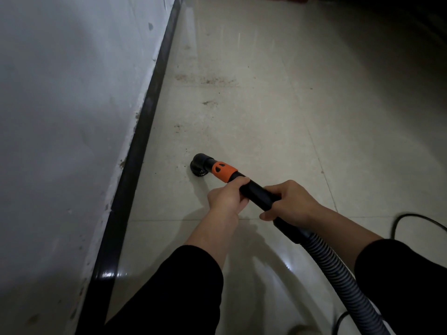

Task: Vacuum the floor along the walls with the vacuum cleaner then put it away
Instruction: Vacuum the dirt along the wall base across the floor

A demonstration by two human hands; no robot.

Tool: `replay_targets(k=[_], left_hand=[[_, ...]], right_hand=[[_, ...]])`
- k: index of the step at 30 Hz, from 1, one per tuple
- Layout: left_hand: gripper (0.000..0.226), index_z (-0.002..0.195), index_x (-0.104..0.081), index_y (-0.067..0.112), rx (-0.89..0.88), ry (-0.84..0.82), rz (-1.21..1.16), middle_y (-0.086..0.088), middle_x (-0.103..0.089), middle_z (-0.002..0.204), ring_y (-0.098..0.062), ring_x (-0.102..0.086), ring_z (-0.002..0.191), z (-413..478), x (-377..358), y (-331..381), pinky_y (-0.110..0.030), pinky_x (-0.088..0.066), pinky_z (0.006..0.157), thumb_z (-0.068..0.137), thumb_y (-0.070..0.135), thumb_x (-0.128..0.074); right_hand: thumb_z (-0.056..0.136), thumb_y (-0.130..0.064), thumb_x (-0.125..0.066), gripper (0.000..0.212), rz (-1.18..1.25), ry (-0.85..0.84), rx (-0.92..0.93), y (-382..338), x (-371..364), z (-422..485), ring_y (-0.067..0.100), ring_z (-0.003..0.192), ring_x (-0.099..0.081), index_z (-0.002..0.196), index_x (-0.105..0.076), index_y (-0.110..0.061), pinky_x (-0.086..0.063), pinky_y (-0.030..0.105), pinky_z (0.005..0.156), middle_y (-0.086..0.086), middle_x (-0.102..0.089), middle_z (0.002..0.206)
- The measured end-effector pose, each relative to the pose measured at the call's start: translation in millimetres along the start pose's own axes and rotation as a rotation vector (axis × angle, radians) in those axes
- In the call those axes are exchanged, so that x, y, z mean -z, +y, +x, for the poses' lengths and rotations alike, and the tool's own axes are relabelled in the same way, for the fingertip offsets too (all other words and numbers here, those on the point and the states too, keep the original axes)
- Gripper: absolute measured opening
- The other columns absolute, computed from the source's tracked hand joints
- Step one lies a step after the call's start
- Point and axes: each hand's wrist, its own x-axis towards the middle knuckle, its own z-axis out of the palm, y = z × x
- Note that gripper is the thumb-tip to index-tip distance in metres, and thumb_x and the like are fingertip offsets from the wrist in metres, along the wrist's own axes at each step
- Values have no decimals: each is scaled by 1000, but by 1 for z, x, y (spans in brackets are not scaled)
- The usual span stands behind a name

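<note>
Vacuuming beside the wall (72, 117): vacuum nozzle (199, 166) down on the floor (290, 105), near the black skirting (135, 151) at nine o'clock but not touching it. Long axis of the wand (256, 192) running from the nozzle back toward four o'clock, past the orange collar (223, 171), into the ribbed hose (338, 269). Gripped by both hands: left hand (226, 198) curled round the wand just behind the collar, nearer the nozzle; right hand (287, 201) wrapped round farther back. Dirt specks (210, 81) ahead at twelve o'clock, probably calling for a forward push closer to the skirting.

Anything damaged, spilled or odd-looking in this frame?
Brownish dirt specks lie scattered on the floor ahead of the nozzle, and paint on the wall is chipped along the black baseboard.
</note>
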Motion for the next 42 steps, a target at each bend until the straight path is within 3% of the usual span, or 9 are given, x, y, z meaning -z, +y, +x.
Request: replay_targets(k=[14,25,35,42], left_hand=[[37,112,-62,-3,25,9,10,-15,-71,96,-19,-70,85,0,25,11,-20,-56,60,79,7,-77],[41,115,-60,-2,14,39,-14,-17,-70,102,-20,-68,90,4,43,18,-24,-55,68,79,8,-76],[34,106,-62,-2,-5,105,-67,-16,-69,95,-20,-68,85,9,59,30,-25,-56,72,77,6,-77],[39,110,-62,-4,-51,145,-92,-17,-70,103,-22,-69,93,20,71,38,-23,-55,69,77,7,-80]], right_hand=[[73,-7,-79,34,-51,-70,31,-18,-10,-2,29,86,-67,105,-71,-14,-56,38,79,15,-70,91],[72,-6,-79,29,-59,-115,63,-32,-21,1,20,71,-61,98,-71,-15,-51,29,69,4,-63,75],[73,-5,-78,39,-64,-114,91,-48,-38,15,26,84,-67,109,-72,-18,-57,38,80,10,-70,87],[72,-5,-78,33,-48,-101,111,-61,-52,29,27,81,-67,104,-72,-14,-55,37,77,12,-68,85]])
